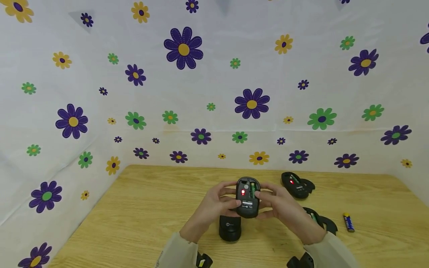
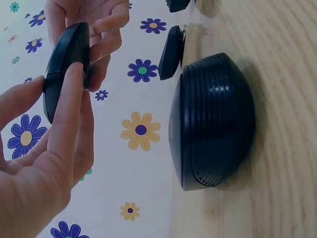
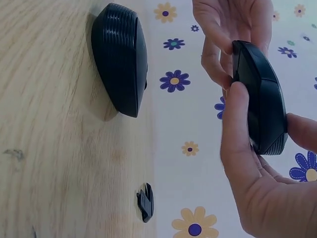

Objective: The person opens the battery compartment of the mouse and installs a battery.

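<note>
Both hands hold a black computer mouse [image 1: 248, 209] above the table, its underside toward the head camera. A red light glows on that underside, and a green battery [image 1: 253, 187] lies in the uncovered slot. My left hand [image 1: 214, 203] grips one long side, its thumb on the underside. Gripping the other side, my right hand [image 1: 279, 203] has its thumb at the battery's lower end. In the left wrist view, the fingers pinch the mouse [image 2: 59, 69] by its edges. Below the hands, another black mouse [image 1: 230, 229] sits on the table.
At the back right lies an upturned mouse [image 1: 295, 186] with a red light and a loose black cover [image 1: 308, 185] against it. My right forearm partly hides another mouse [image 1: 311, 213] with a black cover [image 1: 330, 224]. Farther right lies a blue-and-yellow battery [image 1: 348, 223]. Flowered cloth [image 1: 214, 82] hangs behind.
</note>
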A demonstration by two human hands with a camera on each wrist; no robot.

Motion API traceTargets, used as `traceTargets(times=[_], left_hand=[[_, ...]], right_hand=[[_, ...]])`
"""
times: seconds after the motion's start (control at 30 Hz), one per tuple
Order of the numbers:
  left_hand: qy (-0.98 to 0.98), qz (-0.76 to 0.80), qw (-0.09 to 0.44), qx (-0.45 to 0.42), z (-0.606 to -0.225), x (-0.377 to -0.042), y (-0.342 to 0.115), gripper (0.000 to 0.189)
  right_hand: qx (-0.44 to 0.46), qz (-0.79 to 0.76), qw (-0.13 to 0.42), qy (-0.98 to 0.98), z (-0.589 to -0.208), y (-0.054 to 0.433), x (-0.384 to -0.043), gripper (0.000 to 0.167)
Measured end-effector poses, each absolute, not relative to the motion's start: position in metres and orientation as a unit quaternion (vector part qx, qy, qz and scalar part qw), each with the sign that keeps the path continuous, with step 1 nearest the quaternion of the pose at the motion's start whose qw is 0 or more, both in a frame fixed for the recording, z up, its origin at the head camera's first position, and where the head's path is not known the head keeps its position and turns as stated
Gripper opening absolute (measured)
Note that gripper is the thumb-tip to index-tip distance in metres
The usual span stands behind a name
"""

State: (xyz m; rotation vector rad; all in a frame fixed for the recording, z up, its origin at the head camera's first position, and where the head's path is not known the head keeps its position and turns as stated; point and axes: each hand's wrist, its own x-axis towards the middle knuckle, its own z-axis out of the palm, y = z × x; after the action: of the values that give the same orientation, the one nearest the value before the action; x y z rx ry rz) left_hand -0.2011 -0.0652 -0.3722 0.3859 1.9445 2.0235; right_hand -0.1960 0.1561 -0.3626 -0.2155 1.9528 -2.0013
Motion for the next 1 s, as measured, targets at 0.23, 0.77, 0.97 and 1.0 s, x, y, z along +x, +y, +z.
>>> traceTargets(times=[0.23, 0.77, 0.97, 1.0], left_hand=[[0.685, 0.710, 0.124, 0.106, -0.376, -0.206, -0.067, 0.058], [0.689, 0.718, 0.084, 0.051, -0.379, -0.219, -0.071, 0.053], [0.691, 0.718, 0.072, 0.033, -0.382, -0.228, -0.072, 0.049], [0.690, 0.719, 0.072, 0.030, -0.383, -0.230, -0.072, 0.049]], right_hand=[[-0.035, -0.703, 0.127, 0.699, -0.362, 0.144, -0.203, 0.051], [-0.025, -0.717, 0.115, 0.687, -0.368, 0.130, -0.217, 0.057], [-0.020, -0.712, 0.104, 0.695, -0.371, 0.125, -0.225, 0.046], [-0.017, -0.712, 0.100, 0.695, -0.372, 0.124, -0.226, 0.044]])
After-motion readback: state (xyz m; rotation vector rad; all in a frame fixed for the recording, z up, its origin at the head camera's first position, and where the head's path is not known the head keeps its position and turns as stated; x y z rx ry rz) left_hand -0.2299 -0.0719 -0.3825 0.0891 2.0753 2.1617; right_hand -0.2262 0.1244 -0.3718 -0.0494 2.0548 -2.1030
